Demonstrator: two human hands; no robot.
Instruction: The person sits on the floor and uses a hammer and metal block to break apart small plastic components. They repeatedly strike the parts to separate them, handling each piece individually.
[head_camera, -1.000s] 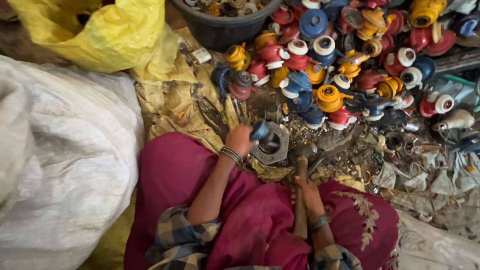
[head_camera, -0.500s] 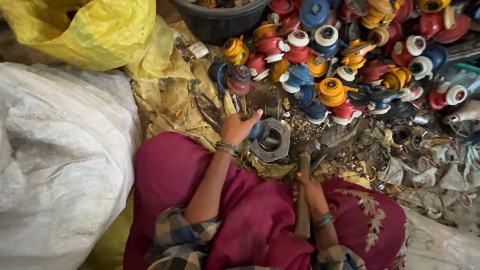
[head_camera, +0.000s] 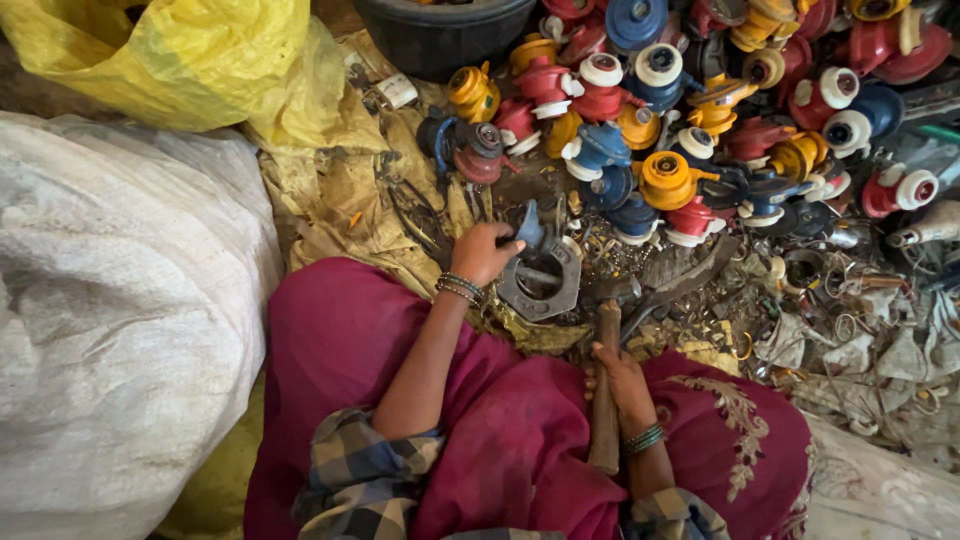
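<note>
My left hand (head_camera: 484, 250) grips a small blue valve part (head_camera: 529, 226) and rests it on a grey hexagonal metal ring (head_camera: 541, 287) that lies on the ground in front of my lap. My right hand (head_camera: 622, 372) is closed around the wooden handle (head_camera: 604, 400) of a hammer, whose metal head (head_camera: 612, 291) lies just right of the ring. Bangles sit on both wrists. My legs are covered in magenta cloth (head_camera: 350, 340).
A heap of red, blue and orange valve parts (head_camera: 680, 120) spreads across the top right. Metal scrap and bits (head_camera: 850, 320) litter the right. A white sack (head_camera: 110, 320) fills the left, a yellow bag (head_camera: 170, 55) the top left, a black tub (head_camera: 440, 30) behind.
My left hand has lowered the blue part onto the hexagonal ring. The right hand keeps its hold on the hammer handle. The view has shifted slightly downward.
</note>
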